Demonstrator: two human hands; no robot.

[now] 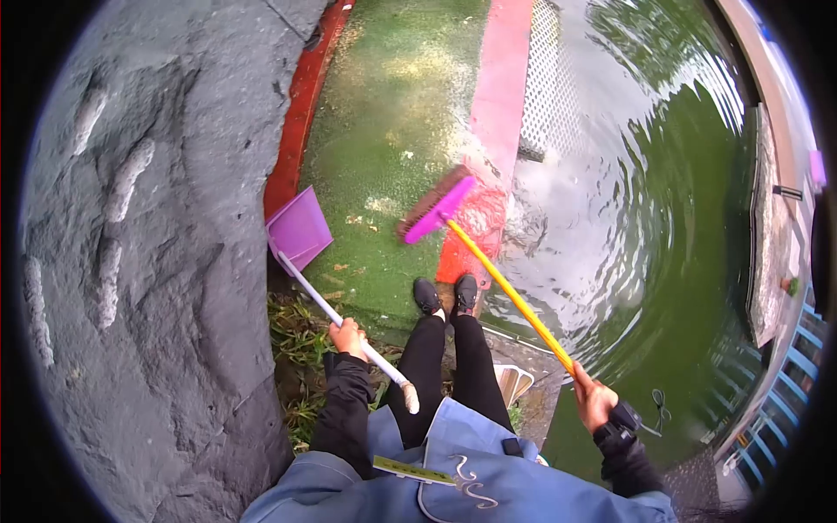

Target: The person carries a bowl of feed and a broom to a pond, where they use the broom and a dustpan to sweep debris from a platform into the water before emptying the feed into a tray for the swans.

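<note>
While your right hand [595, 403] grips yellow broom [488, 261] handle end, left hand [348, 336] wraps dustpan [299, 230] pole. Both light, stiff; wet turf [384, 113] likely slippery; hold mid-handle.

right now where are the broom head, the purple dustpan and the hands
broom head [438, 207], head view, on the purple block above the bristles
purple dustpan [299, 228], head view, on the flat pan
left hand [348, 337], head view, on the knuckles around the white handle
right hand [593, 401], head view, on the back gripping the yellow handle

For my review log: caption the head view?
Left hand holds purple dustpan; right hand holds broom beside green water.
</note>
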